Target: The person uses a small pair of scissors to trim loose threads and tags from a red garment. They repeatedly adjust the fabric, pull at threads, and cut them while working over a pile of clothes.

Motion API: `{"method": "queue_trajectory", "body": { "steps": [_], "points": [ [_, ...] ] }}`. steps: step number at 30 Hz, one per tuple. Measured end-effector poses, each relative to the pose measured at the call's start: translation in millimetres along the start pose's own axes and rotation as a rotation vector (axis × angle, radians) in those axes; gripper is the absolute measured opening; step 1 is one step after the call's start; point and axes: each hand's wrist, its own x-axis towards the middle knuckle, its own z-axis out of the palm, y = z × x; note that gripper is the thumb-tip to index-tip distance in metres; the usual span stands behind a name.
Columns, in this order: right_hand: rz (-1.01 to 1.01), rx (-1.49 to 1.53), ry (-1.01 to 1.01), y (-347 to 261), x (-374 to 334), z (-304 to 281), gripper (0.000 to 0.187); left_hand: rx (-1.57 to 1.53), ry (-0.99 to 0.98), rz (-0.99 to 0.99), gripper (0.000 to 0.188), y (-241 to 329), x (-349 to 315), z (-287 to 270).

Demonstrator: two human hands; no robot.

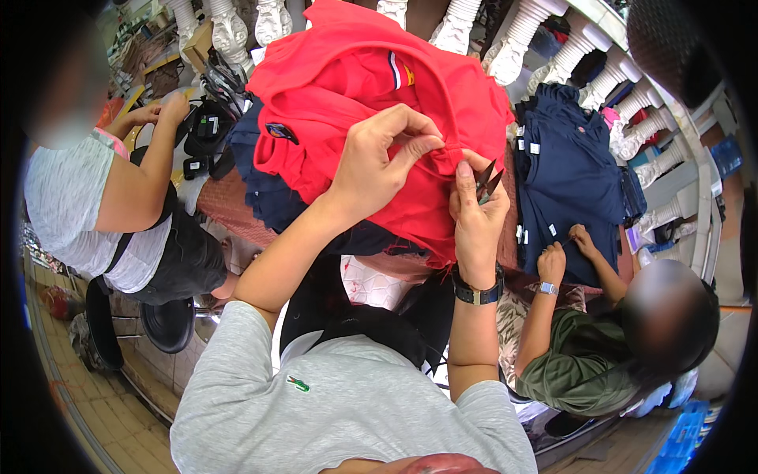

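Note:
A red garment (316, 87) lies heaped in front of me, over dark navy cloth (272, 193). My left hand (387, 154) pinches a seam or edge of the red fabric between thumb and forefinger. Close beside it, the thumb and finger of my right hand (478, 209) press on the same edge. A small pair of dark thread snips (489, 182) sits in my right hand, blades pointing up past the fingers. Whether a loose thread is between the fingertips is too small to tell.
To the right, a person in a green shirt (580, 355) handles stacked navy garments (564, 174). Someone in a grey top (134, 189) stands at left near a black device (207, 126). White balusters (517, 39) line the far side. A black stool (167, 324) stands lower left.

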Motion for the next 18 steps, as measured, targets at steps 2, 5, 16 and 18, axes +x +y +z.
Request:
{"method": "queue_trajectory", "body": {
  "steps": [2,5,16,18],
  "points": [
    [-0.067,-0.132,0.021,-8,-2,8,0.019,0.205,0.040,0.224,0.008,3,-2,-1],
    [-0.210,-0.305,0.083,-15,0,9,0.023,0.742,0.238,0.482,0.019,10,-1,-18],
    [-0.187,-0.200,-0.007,-22,0,13,0.021,0.225,0.006,0.297,0.017,12,1,5],
    [-0.192,-0.248,-0.017,-22,-2,11,0.023,0.238,0.022,0.311,0.012,4,3,9]
  ]
}}
